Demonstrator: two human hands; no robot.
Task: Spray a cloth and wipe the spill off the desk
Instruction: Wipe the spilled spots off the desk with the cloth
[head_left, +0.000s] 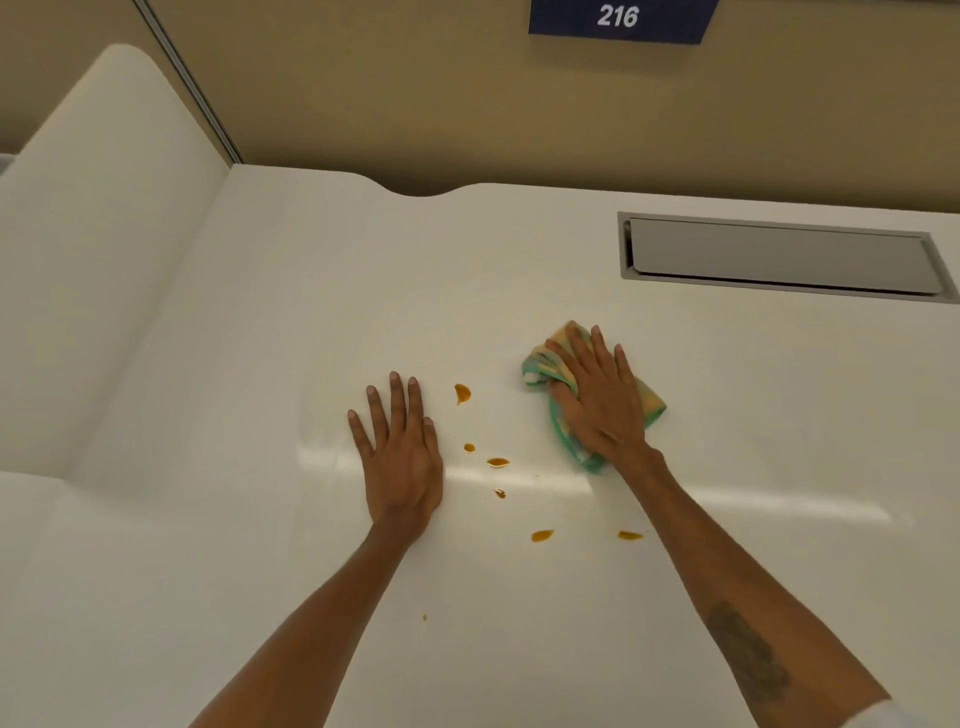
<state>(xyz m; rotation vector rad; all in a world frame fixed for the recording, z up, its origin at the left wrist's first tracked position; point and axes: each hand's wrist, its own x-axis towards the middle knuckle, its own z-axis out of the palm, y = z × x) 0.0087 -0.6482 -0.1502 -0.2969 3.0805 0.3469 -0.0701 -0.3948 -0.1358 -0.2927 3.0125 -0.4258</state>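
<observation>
Several orange-brown spill drops (497, 462) lie scattered on the white desk (260, 519) between my hands. A crumpled green and yellow cloth (540, 366) lies on the desk to the right of the drops. My right hand (597, 397) lies flat on top of the cloth, fingers spread, pressing it down. My left hand (400, 452) rests palm down on the bare desk just left of the drops, holding nothing. No spray bottle is in view.
A grey recessed cable flap (779, 254) is set into the desk at the back right. A white curved side panel (104, 208) rises on the left. A tan partition wall with a blue sign "216" (618, 18) stands behind the desk.
</observation>
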